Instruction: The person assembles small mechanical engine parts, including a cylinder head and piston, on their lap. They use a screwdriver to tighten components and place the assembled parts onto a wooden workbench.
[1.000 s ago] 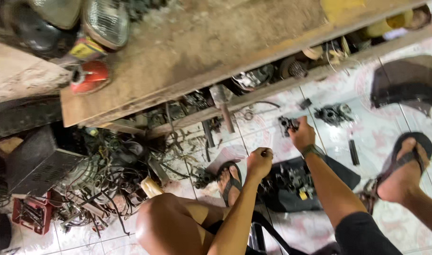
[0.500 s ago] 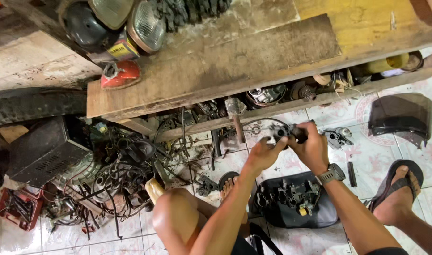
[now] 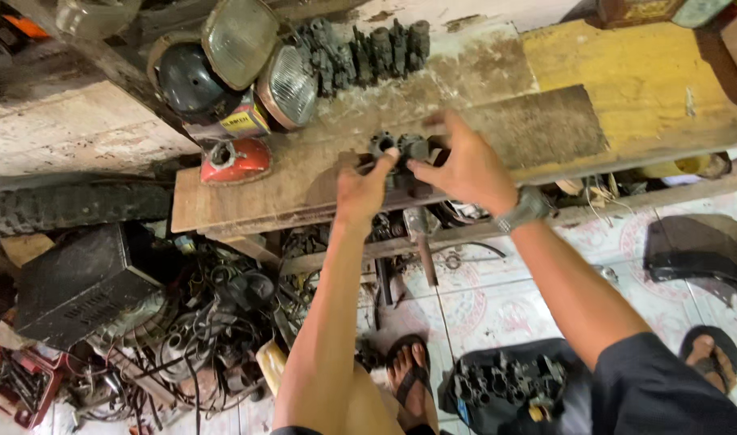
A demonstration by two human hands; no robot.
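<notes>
Both my hands are raised over a worn wooden workbench top (image 3: 497, 121). My left hand (image 3: 367, 187) and my right hand (image 3: 463, 167) together grip a small dark metal part (image 3: 401, 149) with round openings, held just above the bench surface. A watch sits on my right wrist (image 3: 523, 209). On the floor below, an open black bag (image 3: 505, 385) holds several similar dark metal parts. My sandalled foot (image 3: 407, 369) rests beside it.
Old headlamps (image 3: 265, 64), a row of dark metal parts (image 3: 368, 44) and a red cap-shaped piece (image 3: 233, 161) sit on the bench. A tyre (image 3: 62, 205), a black box (image 3: 78, 282), tangled wires and scrap (image 3: 199, 330) fill the left floor. A black cover (image 3: 697, 248) lies at the right.
My hands have lifted from the tiled floor up to the bench top, both now gripping the dark metal part. The view has tilted upward.
</notes>
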